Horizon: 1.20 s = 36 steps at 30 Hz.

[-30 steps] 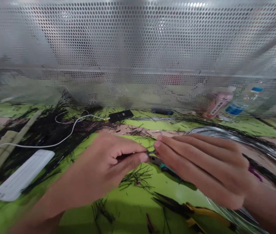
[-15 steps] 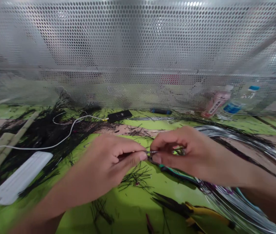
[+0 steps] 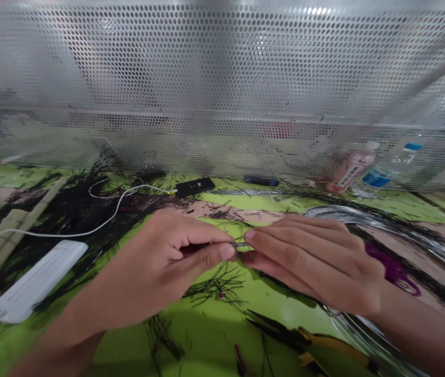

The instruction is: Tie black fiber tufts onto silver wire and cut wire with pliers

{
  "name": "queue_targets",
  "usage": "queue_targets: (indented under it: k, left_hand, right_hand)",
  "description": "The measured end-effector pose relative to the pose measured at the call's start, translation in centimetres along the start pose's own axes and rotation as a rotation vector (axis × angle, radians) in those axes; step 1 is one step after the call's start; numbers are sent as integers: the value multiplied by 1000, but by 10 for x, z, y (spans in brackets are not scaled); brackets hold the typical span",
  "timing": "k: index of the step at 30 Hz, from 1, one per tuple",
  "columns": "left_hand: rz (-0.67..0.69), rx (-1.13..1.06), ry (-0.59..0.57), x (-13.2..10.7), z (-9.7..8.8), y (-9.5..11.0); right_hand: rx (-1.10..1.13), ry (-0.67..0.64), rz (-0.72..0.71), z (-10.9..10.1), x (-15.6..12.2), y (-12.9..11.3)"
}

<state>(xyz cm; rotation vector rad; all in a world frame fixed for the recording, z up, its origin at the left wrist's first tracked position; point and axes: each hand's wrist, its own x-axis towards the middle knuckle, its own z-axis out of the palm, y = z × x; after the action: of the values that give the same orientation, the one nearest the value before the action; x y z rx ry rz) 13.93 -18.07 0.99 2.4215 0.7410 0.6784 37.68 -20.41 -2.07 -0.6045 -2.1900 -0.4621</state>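
Note:
Between thumb and index finger, my left hand (image 3: 163, 267) pinches a thin dark strand, wire-like (image 3: 240, 244), whose short end sticks out past the fingertips. My right hand (image 3: 320, 262) has its thumb and fingertips closed at the other side of that end, fingers laid together with the back of the hand upward. Only a narrow gap separates the two sets of fingertips. Under the right hand is a dark tool part, mostly covered. Below it on the green surface (image 3: 191, 345) lie needle-nose pliers (image 3: 301, 340) with yellow handles.
A perforated metal screen (image 3: 206, 68) stands behind. Along it lie a phone (image 3: 195, 186) on a white cable, a blue-black cylinder (image 3: 261, 180) and two bottles (image 3: 351, 167). Left are a white power bank (image 3: 37, 283) and black bristly strands (image 3: 73, 214); right, coiled silvery wire (image 3: 328, 210) and a purple handle (image 3: 391, 267).
My right hand has turned from a rounded pinch to flatter, extended fingers, palm down. The teal-handled tool is now largely covered, and the purple handle shows. My left hand keeps its pinch.

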Motion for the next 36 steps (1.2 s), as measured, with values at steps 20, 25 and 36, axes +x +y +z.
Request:
queue_targets:
  k: [20,25,36]
  left_hand:
    - [-3,120,18,2,8,0]
    - [134,243,108,1,15,-3]
    - [360,510,142,-3,23,-9]
  right_hand:
    - [423,-278,614,-21,14,-6]
    - [658,-484,813,-24,26,0]
    - [1138,-806,1157,-22,32,16]
